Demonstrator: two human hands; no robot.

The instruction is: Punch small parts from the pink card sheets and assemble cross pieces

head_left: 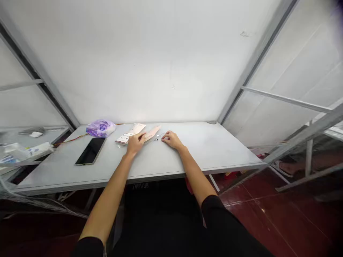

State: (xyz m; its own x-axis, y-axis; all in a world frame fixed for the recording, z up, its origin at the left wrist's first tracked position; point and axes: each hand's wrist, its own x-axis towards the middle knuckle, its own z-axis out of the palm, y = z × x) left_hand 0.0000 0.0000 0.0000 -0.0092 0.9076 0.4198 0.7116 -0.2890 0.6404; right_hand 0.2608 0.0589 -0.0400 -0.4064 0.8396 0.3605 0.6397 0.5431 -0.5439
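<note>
My left hand (136, 142) rests on the white table (187, 153) and pinches a thin dark stick (140, 136), perhaps a pen. Its tip lies by a pale pink paper strip (152, 133). A small strip with silver marks (159, 136) lies between my hands, and my right hand (171, 140) sits flat just to its right, holding nothing. To the left of my left hand lies a small stack of printed paper packets (125, 138), with a cream paper sheet (138, 128) behind it.
A purple plastic bag (100, 128) and a black smartphone (90, 151) lie on the table's left part. An orange-red wire (71, 139) runs behind them. White packets (26, 151) sit on a lower surface at far left. A white wall stands behind the table.
</note>
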